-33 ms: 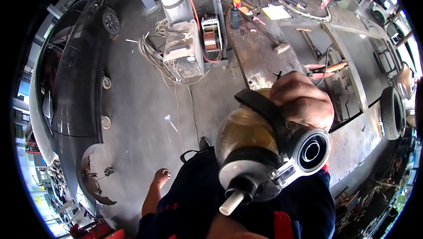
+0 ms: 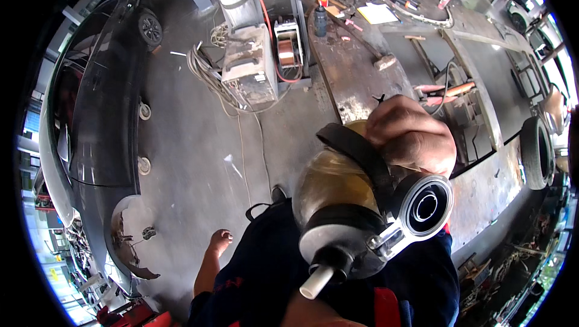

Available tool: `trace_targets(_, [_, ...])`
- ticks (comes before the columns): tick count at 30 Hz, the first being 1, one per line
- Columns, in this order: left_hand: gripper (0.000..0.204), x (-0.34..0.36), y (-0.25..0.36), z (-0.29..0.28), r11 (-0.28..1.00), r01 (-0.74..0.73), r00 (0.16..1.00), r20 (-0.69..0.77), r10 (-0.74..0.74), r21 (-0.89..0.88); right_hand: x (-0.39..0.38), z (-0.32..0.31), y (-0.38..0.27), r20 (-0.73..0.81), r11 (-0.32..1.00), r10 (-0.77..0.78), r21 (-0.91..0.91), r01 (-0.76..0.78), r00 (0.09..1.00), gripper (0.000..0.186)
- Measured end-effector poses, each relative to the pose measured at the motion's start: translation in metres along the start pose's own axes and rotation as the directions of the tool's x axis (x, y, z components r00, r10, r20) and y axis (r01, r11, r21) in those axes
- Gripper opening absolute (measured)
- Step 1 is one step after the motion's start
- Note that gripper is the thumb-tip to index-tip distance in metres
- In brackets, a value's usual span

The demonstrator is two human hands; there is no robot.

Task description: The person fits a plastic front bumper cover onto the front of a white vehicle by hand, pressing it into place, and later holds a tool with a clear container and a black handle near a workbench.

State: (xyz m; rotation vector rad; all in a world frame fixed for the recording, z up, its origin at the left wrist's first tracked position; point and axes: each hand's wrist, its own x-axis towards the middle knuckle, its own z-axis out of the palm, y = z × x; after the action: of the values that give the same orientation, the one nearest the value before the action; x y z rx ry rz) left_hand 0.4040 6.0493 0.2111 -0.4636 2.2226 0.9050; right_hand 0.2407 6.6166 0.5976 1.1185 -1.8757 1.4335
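Observation:
My right hand is closed in front of my chest, its fingers wrapped at a black strap around a container with a yellowish, translucent body. The container is tilted toward me. It has a black collar, a grey rounded end and a short white tube pointing down and left. From its side sticks out a round grey cap with a clear rim, joined by a bracket. What the fingers grip behind the strap is partly hidden. My left hand hangs low at my left side, its fingers loosely curled, with nothing visible in them.
A metal workbench ahead holds a hammer, a dark bottle, papers and several tools. Left of it stands a dusty welding machine with cables on the floor. A dark car stands left; a tyre leans at right.
The container and my right hand have shifted very slightly left in the picture. The background has moved a little too. The grip looks the same.

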Motion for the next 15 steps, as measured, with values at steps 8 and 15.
trace_targets(8, [0.025, 0.005, -0.07, 0.036, 0.931, 0.13, 0.989, -0.017, -0.144, -0.34, 0.013, 0.023, 0.028, -0.084, 0.907, -0.275, 0.308, 0.287, 0.958, 0.038])
trace_targets(15, [0.025, 0.019, -0.069, 0.039, 0.956, 0.094, 0.994, -0.027, -0.106, -0.279, 0.034, 0.001, 0.016, -0.005, 0.91, -0.334, 0.259, 0.324, 0.943, 0.035])
